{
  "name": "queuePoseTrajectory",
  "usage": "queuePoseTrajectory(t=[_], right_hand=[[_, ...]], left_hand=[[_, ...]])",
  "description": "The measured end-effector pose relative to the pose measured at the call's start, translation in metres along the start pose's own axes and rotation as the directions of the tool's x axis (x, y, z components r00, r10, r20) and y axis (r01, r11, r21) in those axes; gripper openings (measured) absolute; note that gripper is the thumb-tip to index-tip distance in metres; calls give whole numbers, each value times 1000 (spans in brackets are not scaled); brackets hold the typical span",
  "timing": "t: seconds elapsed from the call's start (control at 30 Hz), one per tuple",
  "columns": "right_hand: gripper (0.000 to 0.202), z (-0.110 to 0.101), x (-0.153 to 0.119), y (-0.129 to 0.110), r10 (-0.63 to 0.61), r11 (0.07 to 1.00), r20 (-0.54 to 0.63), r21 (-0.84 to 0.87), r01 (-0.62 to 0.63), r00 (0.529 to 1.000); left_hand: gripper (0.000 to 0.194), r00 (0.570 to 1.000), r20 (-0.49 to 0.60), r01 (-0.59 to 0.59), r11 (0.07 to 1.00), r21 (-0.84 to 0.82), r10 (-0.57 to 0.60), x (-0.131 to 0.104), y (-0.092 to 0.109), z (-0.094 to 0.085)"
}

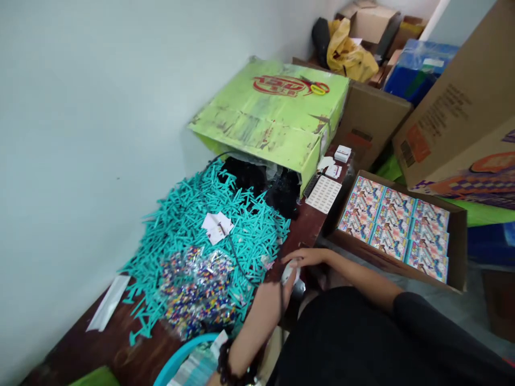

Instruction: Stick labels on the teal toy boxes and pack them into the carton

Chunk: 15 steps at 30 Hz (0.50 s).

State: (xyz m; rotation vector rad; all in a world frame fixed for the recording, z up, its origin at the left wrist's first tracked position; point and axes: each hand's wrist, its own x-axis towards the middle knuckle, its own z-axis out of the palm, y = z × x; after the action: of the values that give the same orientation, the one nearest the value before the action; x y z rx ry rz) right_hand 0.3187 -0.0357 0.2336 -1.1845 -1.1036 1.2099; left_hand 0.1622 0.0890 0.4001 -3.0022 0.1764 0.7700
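At the table's front edge, my left hand [276,292], with a dark beaded bracelet at the wrist, is closed on a small white object [290,272] whose kind I cannot make out. My right hand [308,257] reaches over from the other side, its fingers bent onto the same white object. Something silvery [298,289] shows just below the hands. Beside them spreads a big pile of turquoise plastic hammer-like sticks [189,214]. Clear bags of multicoloured small pieces [197,289] and several white paper cards [218,227] lie on it.
A green carton [265,112] with scissors [317,88] on top stands at the back. A sticker sheet [324,194] and card stacks [342,153] lie right of it. An open carton of printed boxes [392,217] is at right; a turquoise basin [177,356] stands in front.
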Motion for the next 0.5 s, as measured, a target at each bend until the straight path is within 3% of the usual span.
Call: queuePoseTrajectory(t=[0.07, 0.13, 0.23, 0.3, 0.4, 0.43, 0.5], right_hand=[[82, -5, -14, -1, 102, 974, 93, 195, -118, 990], [84, -4, -32, 6, 208, 930, 105, 287, -230, 972], [76, 5, -58, 19, 377, 796, 100, 473, -378, 921], [70, 12, -74, 23, 478, 633, 136, 631, -448, 868], [71, 15, -95, 23, 545, 465, 162, 758, -457, 823], [72, 12, -100, 22, 559, 447, 146, 776, -445, 816], [66, 3, -102, 17, 574, 508, 117, 725, -465, 810]], left_hand=[[59, 993, 24, -114, 993, 17, 114, 12, -8, -21], [54, 976, 5, -216, 976, -24, 216, 26, -18, -38], [47, 960, -25, -280, 947, -158, 280, 49, -24, -44], [44, 969, -71, -248, 945, -212, 238, 62, -17, -34], [47, 968, -239, -140, 950, -280, 73, 69, 4, -12], [51, 957, -291, -113, 934, -338, 10, 67, 14, -5], [58, 932, -355, -128, 846, -517, -76, 62, 35, 5]])
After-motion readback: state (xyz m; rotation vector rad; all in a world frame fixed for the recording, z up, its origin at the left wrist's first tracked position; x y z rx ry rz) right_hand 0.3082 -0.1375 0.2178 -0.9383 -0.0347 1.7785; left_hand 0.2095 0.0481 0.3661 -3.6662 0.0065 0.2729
